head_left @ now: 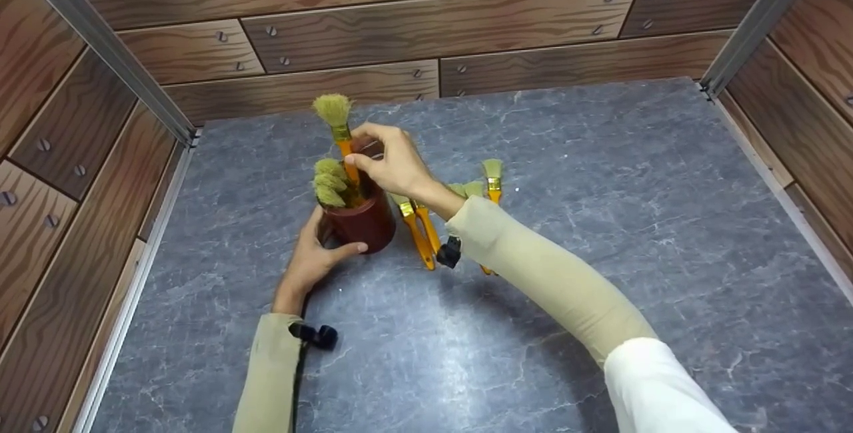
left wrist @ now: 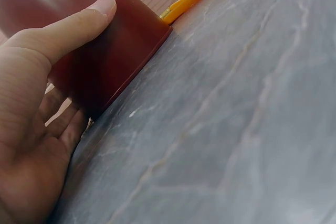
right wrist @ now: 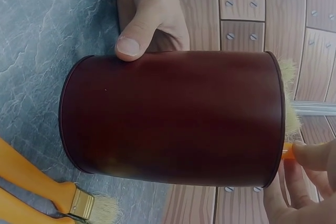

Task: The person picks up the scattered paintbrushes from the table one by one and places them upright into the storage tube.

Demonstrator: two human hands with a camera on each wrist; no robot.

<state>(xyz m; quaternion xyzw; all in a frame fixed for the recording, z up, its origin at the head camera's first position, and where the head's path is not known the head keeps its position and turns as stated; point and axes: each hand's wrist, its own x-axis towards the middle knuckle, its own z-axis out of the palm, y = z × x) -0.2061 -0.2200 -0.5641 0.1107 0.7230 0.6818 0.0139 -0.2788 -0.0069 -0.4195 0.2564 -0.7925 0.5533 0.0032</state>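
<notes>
A dark red cylindrical brush holder (head_left: 363, 225) stands upright on the table, several paintbrushes (head_left: 329, 183) in it with their pale bristles up. My left hand (head_left: 312, 254) grips it low on the side, thumb (left wrist: 86, 24) across the front and fingers behind. Over its mouth my right hand (head_left: 393, 161) pinches the orange handle of another paintbrush (head_left: 333, 112), bristles upward. The handle's lower end is hidden inside the holder. In the right wrist view the holder (right wrist: 173, 119) fills the middle, with the right fingers (right wrist: 312, 156) at its rim.
Right of the holder, several orange-handled paintbrushes (head_left: 418, 236) lie on the grey marbled table (head_left: 600, 233), partly under my right forearm. One brush (head_left: 493, 180) lies a little farther right. Wood-patterned walls (head_left: 426, 13) enclose the table at the back and both sides.
</notes>
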